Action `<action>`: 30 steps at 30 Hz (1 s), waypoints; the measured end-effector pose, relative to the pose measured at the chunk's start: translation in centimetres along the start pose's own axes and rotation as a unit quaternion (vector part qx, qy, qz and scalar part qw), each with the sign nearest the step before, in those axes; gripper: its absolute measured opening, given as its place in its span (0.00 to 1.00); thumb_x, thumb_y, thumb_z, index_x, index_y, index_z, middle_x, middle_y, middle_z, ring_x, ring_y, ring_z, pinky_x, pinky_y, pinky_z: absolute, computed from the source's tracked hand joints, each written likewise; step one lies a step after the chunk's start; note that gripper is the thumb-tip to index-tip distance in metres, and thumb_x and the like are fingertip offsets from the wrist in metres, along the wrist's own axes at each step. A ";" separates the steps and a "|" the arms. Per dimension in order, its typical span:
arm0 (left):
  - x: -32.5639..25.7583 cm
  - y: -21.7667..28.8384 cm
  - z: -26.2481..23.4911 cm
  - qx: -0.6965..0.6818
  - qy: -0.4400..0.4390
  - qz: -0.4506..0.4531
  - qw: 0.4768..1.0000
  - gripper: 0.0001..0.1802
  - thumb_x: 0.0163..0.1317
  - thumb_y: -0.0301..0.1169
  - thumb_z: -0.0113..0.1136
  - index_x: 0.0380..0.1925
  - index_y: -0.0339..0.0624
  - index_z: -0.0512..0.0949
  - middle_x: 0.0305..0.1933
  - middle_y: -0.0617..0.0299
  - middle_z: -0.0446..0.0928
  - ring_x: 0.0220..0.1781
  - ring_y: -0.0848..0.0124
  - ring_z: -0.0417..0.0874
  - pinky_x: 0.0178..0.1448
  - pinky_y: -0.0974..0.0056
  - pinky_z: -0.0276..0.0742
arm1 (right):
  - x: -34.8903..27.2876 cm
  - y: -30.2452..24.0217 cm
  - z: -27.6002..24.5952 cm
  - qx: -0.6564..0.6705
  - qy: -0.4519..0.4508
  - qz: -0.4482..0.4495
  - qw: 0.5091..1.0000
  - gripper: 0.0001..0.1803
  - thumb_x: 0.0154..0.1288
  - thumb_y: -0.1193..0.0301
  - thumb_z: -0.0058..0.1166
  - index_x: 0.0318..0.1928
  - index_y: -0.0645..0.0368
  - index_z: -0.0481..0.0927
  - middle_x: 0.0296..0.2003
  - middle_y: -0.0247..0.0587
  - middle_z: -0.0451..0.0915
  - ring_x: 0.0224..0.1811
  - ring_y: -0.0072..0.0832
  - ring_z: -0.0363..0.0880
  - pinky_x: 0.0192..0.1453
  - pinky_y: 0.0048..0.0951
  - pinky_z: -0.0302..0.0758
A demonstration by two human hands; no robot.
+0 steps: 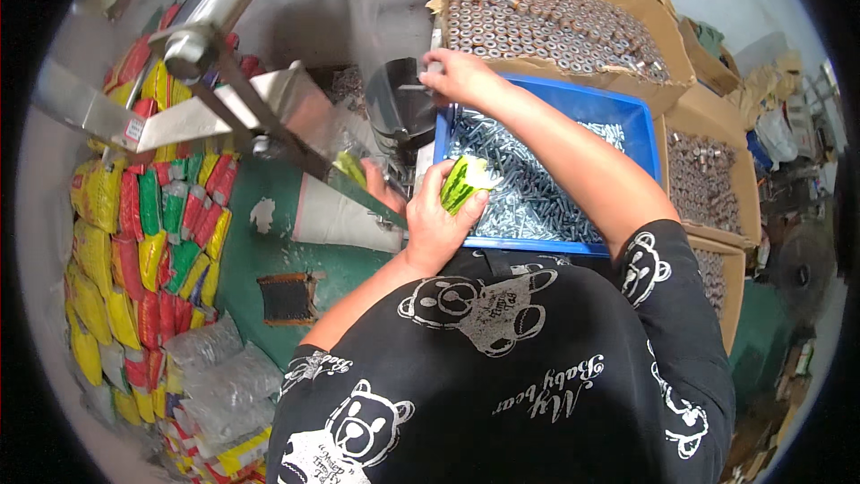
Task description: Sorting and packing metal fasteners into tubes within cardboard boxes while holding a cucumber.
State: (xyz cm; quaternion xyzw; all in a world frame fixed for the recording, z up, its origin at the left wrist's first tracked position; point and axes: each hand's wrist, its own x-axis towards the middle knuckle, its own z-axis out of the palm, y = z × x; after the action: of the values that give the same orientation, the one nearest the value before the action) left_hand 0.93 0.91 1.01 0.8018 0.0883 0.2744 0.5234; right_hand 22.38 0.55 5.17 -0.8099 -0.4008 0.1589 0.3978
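Note:
My left hand (437,226) is closed round a bright green thing with dark stripes and a pale, ragged upper end (461,184); it looks like a small printed bag, but I cannot be sure. It is held at the near left edge of a blue bin (653,130) full of loose silvery bolts or screws (546,193). My right arm reaches across that bin. At its far left corner my right hand (461,78) has its fingers pinched together beside a dark, round container (400,108). What they hold, if anything, is hard to make out.
Cardboard boxes (573,74) of short metal cylinders stand behind and right of the bin. A metal machine arm with a bolted joint (190,52) and a clear, reflecting panel stand at the left. Beyond lie stacked red, yellow and green bags (148,242) and clear plastic bags (233,385).

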 end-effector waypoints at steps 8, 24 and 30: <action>0.0 -1.1 1.3 0.002 0.031 -0.063 0.998 0.25 0.57 0.31 0.63 0.54 0.34 0.70 0.47 0.58 0.75 0.45 0.70 0.76 0.52 0.66 0.72 | -17.3 8.6 -8.3 0.239 0.114 0.055 0.963 0.16 0.69 0.76 0.46 0.55 0.68 0.72 0.38 0.45 0.80 0.38 0.26 0.81 0.46 0.27 0.80; 0.3 -4.8 -0.1 0.071 0.098 -0.052 0.991 0.30 0.68 0.41 0.53 0.59 0.27 0.65 0.58 0.43 0.70 0.56 0.59 0.72 0.61 0.60 0.64 | -65.9 34.8 -15.5 -0.195 0.510 0.608 0.577 0.17 0.57 0.68 0.48 0.47 0.50 0.81 0.43 0.54 0.80 0.49 0.53 0.77 0.55 0.47 0.73; 0.1 -3.8 0.3 0.060 0.067 -0.053 0.995 0.27 0.68 0.39 0.52 0.60 0.30 0.65 0.56 0.49 0.71 0.54 0.63 0.72 0.59 0.63 0.66 | -69.1 38.9 -16.8 -0.288 0.327 0.662 0.609 0.23 0.58 0.69 0.46 0.56 0.49 0.73 0.53 0.60 0.72 0.54 0.56 0.72 0.58 0.48 0.70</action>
State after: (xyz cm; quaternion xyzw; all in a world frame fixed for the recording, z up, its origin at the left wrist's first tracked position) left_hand 1.72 2.41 -2.36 0.8057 0.1818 0.2937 0.4811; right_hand 8.99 -75.79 -18.41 -0.9255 0.3766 -0.0204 0.0351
